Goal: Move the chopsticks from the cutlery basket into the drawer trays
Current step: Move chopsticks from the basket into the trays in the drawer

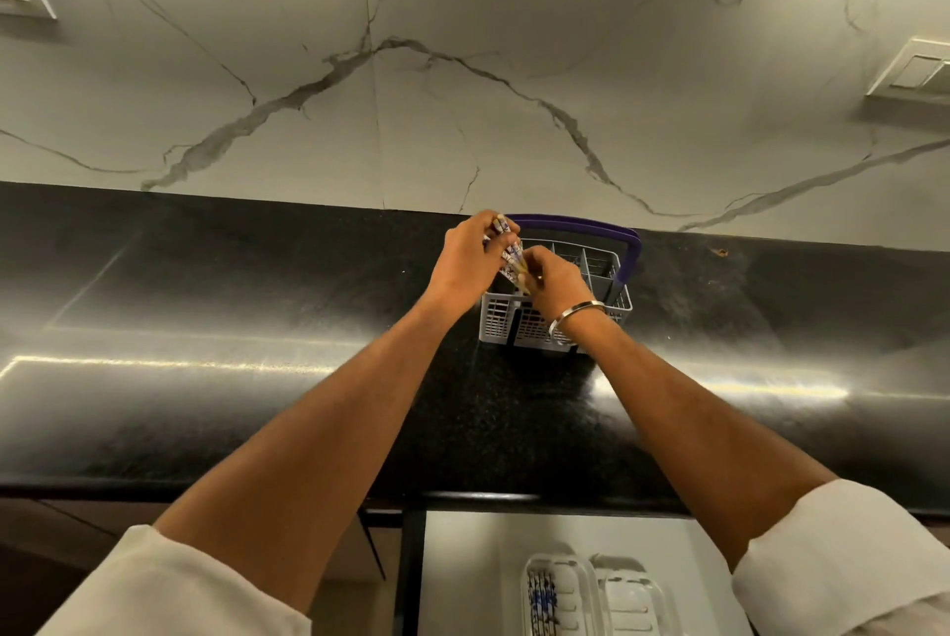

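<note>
I see the grey cutlery basket point(519, 321) standing on the black counter point(231, 327), close to the marble wall point(462, 69) behind it; its purple handle point(606, 234) arches over the far side and down the right. Wall switch plates point(910, 72) sit well apart at the upper corners. Below the counter's front edge I see the open drawer point(462, 558), holding two white trays point(637, 599) side by side; the left tray point(552, 594) already carries blue-patterned chopsticks (details small). The counter lies bare and shiny on either side of the basket. Both forearms reach forward over the counter, sleeves point(843, 548) rolled. My left hand point(470, 255) curls its fingers around a bundle of chopsticks point(511, 260) above the basket's left end. My right hand point(552, 278), a metal bangle point(573, 319) at the wrist, pinches the same bundle lower down, just beside the left hand.
</note>
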